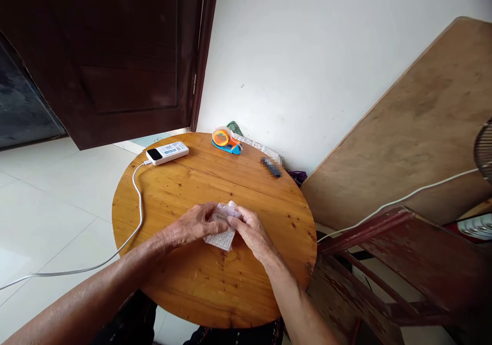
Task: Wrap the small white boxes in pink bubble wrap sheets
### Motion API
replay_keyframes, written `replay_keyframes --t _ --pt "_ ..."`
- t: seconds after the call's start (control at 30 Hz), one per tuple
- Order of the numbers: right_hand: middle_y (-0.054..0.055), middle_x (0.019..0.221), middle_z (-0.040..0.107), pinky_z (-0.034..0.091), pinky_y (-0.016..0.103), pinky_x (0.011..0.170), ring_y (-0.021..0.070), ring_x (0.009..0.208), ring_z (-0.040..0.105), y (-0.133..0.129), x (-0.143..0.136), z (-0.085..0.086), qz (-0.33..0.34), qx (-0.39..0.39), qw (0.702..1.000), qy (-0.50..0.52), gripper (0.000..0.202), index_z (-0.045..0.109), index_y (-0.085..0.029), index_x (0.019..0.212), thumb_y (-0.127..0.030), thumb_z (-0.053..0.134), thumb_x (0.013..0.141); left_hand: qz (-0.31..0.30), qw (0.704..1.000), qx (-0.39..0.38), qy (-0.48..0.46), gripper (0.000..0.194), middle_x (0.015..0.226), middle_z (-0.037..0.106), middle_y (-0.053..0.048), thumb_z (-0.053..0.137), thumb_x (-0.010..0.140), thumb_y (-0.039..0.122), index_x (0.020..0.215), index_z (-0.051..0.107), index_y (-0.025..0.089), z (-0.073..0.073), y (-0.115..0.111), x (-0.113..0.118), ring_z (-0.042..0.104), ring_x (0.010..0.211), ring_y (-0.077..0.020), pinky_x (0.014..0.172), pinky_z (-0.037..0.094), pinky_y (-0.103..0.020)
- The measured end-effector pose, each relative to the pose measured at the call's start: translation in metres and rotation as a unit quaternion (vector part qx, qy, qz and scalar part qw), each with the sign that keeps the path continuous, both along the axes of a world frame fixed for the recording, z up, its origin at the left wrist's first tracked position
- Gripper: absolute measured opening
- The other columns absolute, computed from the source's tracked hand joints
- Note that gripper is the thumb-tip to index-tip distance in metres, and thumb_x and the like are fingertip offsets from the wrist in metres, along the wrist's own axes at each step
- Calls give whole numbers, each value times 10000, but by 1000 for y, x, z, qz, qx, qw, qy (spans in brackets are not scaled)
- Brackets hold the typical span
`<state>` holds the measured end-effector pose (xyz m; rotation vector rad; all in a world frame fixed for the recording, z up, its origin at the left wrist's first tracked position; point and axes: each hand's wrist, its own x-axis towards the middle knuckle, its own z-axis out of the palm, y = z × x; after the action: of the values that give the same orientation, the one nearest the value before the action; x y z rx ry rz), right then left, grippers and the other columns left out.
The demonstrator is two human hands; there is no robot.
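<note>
A small clear plastic packet (222, 239) with a white printed sheet or label lies over the middle of the round wooden table, its top part crumpled. My left hand (202, 223) grips its left side, thumb across the front. On the packet's upper right, my right hand (249, 228) pinches the plastic between thumb and fingers. The fingers of both hands are bent around the packet and partly hide it. What is inside the plastic is too small to make out.
A white power bank (169, 153) with a plugged-in white cable (139, 201) sits at the table's (165, 191) back left. Behind the hands are an orange and blue tape dispenser (226, 140) and a blurred dark object (271, 166). A red wooden chair (418, 258) stands right.
</note>
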<state>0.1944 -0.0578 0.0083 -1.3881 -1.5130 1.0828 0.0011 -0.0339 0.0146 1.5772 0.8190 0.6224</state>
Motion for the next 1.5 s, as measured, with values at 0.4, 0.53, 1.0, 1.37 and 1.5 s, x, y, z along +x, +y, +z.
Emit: replay_keyframes --t 0.4,0.53,1.0,1.37,1.5 --pt "6 825 696 502 277 700 154 725 629 17 -4 12 -29 -19 991 126 330 658 -195 1021 -403 735 777 45 982 -118 -140 843 1196 627 -116 797 747 397 1442 371 181 -22 1 3 636 1049 -245 854 520 -373" --pt "-19 772 668 491 273 682 137 698 610 27 -7 15 -40 18 990 137 289 636 -194 1028 -328 719 786 53 984 -112 -131 856 1155 634 -111 769 772 397 1476 332 182 -20 -1 5 636 1001 -229 826 511 -363" --pt "0 767 715 563 240 656 135 676 674 18 -13 7 -53 119 990 56 79 665 -209 925 -229 648 850 98 994 45 32 670 1121 709 -84 565 878 323 1498 347 192 -19 2 13 643 895 -190 798 519 -334" --pt "71 906 767 580 318 748 196 797 725 12 -17 -3 -22 390 900 -195 245 674 -234 1098 -123 507 956 163 972 155 65 517 1071 672 -76 558 892 359 1372 480 182 -13 2 12 603 814 -168 759 537 -311" --pt "67 905 772 595 322 756 199 803 735 14 -14 -4 -29 380 905 -189 239 685 -243 1084 -148 504 961 165 960 215 70 472 1220 593 -104 611 823 274 1280 514 213 -8 -8 2 591 1049 -237 917 530 -399"
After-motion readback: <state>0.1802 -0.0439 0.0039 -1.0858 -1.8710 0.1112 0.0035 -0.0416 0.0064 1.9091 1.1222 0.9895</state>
